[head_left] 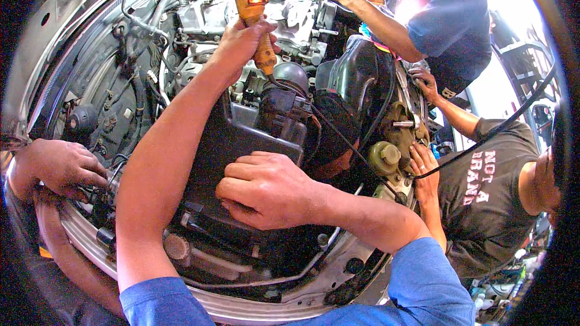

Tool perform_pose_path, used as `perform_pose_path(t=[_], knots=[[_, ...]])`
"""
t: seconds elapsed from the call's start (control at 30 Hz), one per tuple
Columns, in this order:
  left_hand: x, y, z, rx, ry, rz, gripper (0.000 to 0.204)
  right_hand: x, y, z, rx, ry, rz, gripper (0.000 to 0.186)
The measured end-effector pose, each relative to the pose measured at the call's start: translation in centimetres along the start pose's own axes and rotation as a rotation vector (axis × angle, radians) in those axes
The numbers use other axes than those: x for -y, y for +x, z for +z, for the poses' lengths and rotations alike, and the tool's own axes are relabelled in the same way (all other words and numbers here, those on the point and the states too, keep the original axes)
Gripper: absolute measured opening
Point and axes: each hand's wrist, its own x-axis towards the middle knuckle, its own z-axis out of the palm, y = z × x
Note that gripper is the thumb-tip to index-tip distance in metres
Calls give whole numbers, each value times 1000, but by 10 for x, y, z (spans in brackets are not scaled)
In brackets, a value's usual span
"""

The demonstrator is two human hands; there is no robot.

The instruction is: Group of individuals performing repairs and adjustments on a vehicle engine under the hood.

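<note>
My left hand [244, 48] is wrapped round the orange handle of a corded work light [252, 9], held up over the engine [208, 15]. Its metal head is cut off by the top edge. From the handle's lower end a thin black cord [338, 130] runs off to the right. Lower down, my right hand [272, 190] is over a black plastic box [208, 172] in the engine bay. Its fingers are loosely curled in and no object shows in them; the palm is hidden.
A co-worker's hand [66, 166] rests at the left rim. At right, a person in a dark shirt [489, 187] keeps hands on the bay's edge beside a round yellowish reservoir [385, 157]. Someone in blue [450, 18] reaches in beyond. A dark-capped head [332, 124] is beside the box.
</note>
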Motion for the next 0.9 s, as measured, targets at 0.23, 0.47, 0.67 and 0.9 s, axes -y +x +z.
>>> perform_pose_path(t=[0.23,0.47,0.67,0.9], knots=[[0,0,0,-7,-10,16,30,0,0,0,2,-2,3,15],[-1,-2,2,-14,3,-4,27,-1,-1,0,1,-2,1,15],[2,3,-4,32,7,5,31,-1,0,0,-21,-10,-17,17],[5,3,-4,19,-23,14,36,-3,-2,1,-39,16,-31,18]])
